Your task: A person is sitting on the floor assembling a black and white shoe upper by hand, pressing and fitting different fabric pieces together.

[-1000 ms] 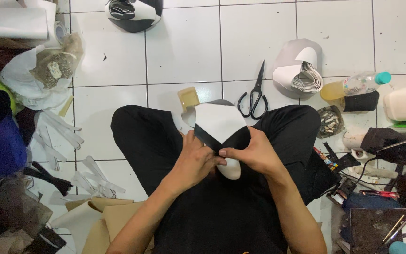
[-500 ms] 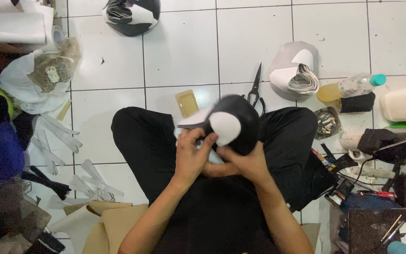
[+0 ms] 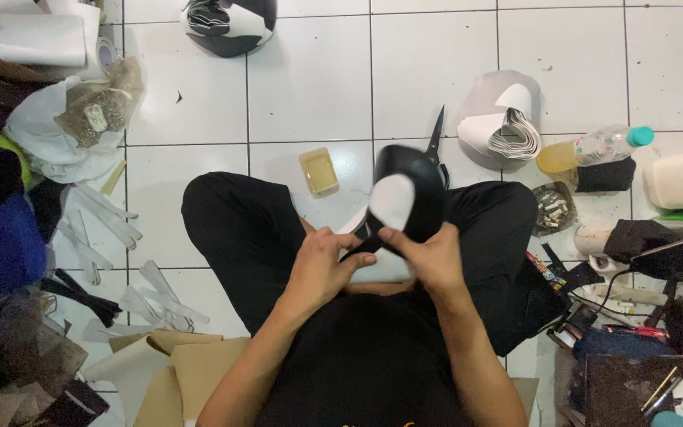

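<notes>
Since half a second ago the black-and-white shoe upper (image 3: 405, 198) has been turned and lifted a little: its rounded black end now rises further above the hands and leans toward the scissors (image 3: 435, 136), and the pale oval panel that faced up and to the left now sits more squarely toward the camera. A second ago the piece lay lower, showing mostly its broad white face. The left hand (image 3: 319, 267) is curled, thumb and fingers pinched on the lower left edge of the piece where a thin dark strip juts out; the right hand (image 3: 430, 257) is closed round its lower right side, thumb pressed on the front just under the pale oval. The piece looks like smooth, slightly glossy black sheet with a matt white inset, curved into a shell; its long axis runs from the hands up and away, tilted slightly to the right. It is held over the lap, between the crossed legs in black trousers. Just beyond the left hand a small yellowish rectangular block (image 3: 318, 171) lies on the white tiled floor (image 3: 310, 87); beyond the right hand stands a roll of white cut pieces (image 3: 501, 125).
</notes>
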